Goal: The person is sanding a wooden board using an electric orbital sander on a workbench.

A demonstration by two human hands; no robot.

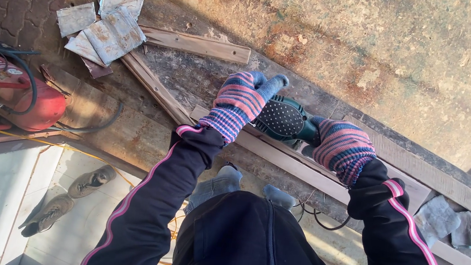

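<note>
At 6 o'clock, nearest the camera, sit the person's dark trousers and two dark sleeves, each with a pink stripe. Two grey-socked feet point(252, 188) show just beyond the knees, with a thin black cord point(321, 218) looping beside them.

Both hands wear knitted gloves striped in blue, pink and purple. The left hand point(242, 103) wraps over the top of a green sander point(283, 120), fingers curled down its far side. The right hand point(341, 148) grips the sander's rear from 3 o'clock, closed around the body. The sander's dark rubber cap is round and covered in pale dots. It rests between the two hands on a long pale plank point(303, 168) that runs from 10 o'clock to 4 o'clock across the frame's middle.

At 8 o'clock two worn grey shoes point(69, 196) lie on pale tiles. At 9 o'clock stands one red compressor point(12, 96) with black hoses over it. At 4 o'clock lie two crumpled grey sheets of sandpaper point(455, 222).

Farther out, three more wood strips lie on the rough, rust-stained bench point(377, 48): one thin strip point(154, 86) slanting at 10 o'clock, one short board point(198, 45) with holes at 11 o'clock, and one flat board point(423, 167) at 3 o'clock. At 11 o'clock a heap of about five used, dusty sandpaper squares point(108, 24) overlaps.
</note>
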